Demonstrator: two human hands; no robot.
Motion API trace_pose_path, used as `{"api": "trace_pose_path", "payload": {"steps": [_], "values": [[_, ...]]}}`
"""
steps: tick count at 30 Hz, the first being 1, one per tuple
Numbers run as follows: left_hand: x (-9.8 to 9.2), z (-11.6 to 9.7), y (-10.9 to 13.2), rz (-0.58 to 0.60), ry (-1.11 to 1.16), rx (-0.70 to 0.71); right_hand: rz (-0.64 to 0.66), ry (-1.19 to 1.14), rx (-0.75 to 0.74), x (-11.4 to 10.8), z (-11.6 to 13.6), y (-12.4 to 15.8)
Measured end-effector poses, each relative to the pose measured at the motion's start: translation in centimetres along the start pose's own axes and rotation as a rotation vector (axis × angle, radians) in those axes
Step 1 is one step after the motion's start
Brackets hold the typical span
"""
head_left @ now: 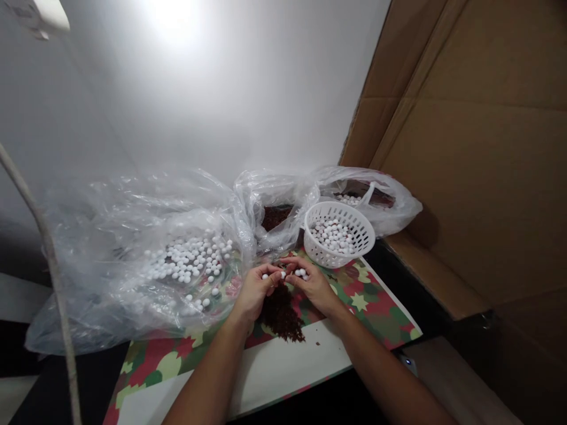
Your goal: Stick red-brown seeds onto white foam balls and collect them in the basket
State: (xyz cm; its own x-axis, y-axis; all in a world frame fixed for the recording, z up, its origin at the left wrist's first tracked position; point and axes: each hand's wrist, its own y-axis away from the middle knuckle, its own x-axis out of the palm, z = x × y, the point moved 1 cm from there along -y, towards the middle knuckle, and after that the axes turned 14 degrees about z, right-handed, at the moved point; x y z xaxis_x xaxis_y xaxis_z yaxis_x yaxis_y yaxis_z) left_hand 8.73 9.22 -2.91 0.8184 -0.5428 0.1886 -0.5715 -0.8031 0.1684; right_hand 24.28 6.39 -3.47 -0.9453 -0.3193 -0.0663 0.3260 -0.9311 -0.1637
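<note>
Fingertips of both my hands meet over the table at a small white ball point(283, 275). My left hand point(253, 290) is closed, with another white ball point(264, 276) showing at its fingers. My right hand point(316, 288) is closed too, and a few more white balls point(301, 273) show in its curled fingers. Which fingers press on the middle ball is too small to tell. Beneath the hands lies a pile of dark reddish-brown shreds point(283, 316). Just beyond my right hand stands a white slotted plastic basket point(365, 236) holding many white balls point(332, 236).
Left, a large clear plastic bag point(101, 265) contains loose white balls point(190, 260). Behind, a clear bag point(277, 189) holds brown shreds point(274, 218); another bag point(405, 203) has balls and brown material. Cardboard point(465, 165) walls the right; a pale cable point(53, 265) hangs left.
</note>
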Motion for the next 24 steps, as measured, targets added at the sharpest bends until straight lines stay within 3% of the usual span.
{"api": "trace_pose_path", "payload": {"steps": [3, 8, 12, 16, 21, 24], "values": [[0.4, -0.3, 0.0, -0.021, 0.046, 0.006, 0.084, 0.001, -0.024, 0.2, 0.0, -0.1], [0.7, -1.2, 0.3, -0.067, 0.236, 0.0, -0.142, -0.104, 0.132, -0.2, -1.4, -0.3], [0.3, -2.1, 0.7, -0.07, 0.438, -0.022, -0.19, 0.239, 0.145, -0.9, -2.1, -0.5], [0.0, -1.8, 0.6, -0.067, 0.396, 0.013, -0.156, 0.607, 0.164, -0.6, -2.5, -0.6], [0.2, -1.1, 0.4, -0.035, 0.326, 0.01, -0.094, 0.815, 0.259, 0.0, -2.7, -0.6], [0.3, -0.9, 0.4, -0.006, 0.28, -0.006, -0.12, 0.788, 0.236, -0.3, -2.4, -0.4]]}}
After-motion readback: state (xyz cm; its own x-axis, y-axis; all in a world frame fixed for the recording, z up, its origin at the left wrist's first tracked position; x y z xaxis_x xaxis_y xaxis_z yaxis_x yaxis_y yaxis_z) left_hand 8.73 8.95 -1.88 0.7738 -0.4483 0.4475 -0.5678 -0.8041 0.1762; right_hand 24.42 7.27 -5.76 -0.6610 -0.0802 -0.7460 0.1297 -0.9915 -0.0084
